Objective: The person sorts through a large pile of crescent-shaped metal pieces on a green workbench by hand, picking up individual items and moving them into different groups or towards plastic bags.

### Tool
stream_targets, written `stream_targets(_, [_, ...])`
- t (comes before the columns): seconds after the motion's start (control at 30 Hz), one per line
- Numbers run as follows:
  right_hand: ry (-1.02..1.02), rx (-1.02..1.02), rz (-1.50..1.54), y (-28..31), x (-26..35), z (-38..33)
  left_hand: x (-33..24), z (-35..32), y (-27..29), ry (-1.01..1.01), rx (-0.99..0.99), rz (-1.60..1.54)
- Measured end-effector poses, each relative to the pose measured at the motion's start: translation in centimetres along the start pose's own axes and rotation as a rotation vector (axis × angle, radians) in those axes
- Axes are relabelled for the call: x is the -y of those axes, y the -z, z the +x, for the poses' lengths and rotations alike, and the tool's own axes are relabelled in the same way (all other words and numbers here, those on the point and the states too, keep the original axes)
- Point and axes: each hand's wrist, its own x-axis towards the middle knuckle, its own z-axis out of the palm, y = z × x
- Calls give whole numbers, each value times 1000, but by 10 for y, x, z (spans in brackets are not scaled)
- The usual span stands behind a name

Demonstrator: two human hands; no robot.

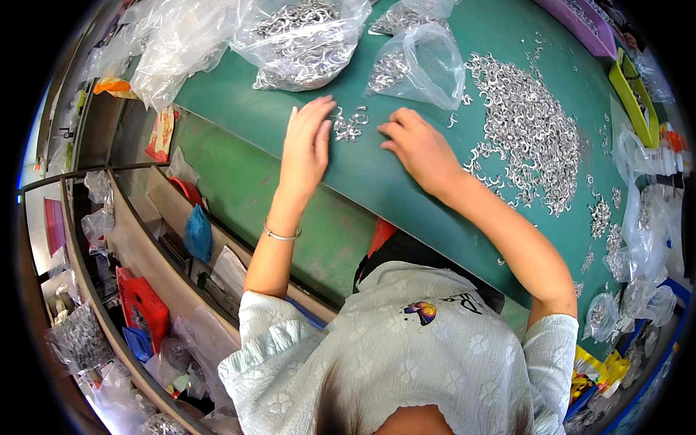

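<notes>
Head view: both hands lie flat on the green table, on either side of a small cluster of metal clips. The left hand is spread wide, palm down, with its fingertips touching the left edge of the cluster. The right hand is loosely curled and holds nothing, its fingers just right of the clips. A much larger heap of clips lies well to the right, and clear plastic bags of the same parts sit beyond the hands.

To sort well, it seems best to keep the small cluster apart from the heap, draw the pieces in with flat fingertips, and pick them up a few at a time so none scatter.
</notes>
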Motion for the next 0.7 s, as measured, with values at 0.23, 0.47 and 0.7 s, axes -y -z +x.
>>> stream_targets(0.23, [-52, -144, -30, 26, -18, 1, 2, -12, 6, 152, -90, 164])
stream_targets(0.47, [-904, -84, 711, 63, -14, 12, 5, -8, -2, 218, -65, 71])
stream_targets(0.7, [-1002, -405, 1087, 75, -20, 18, 0, -2, -8, 148, -128, -40])
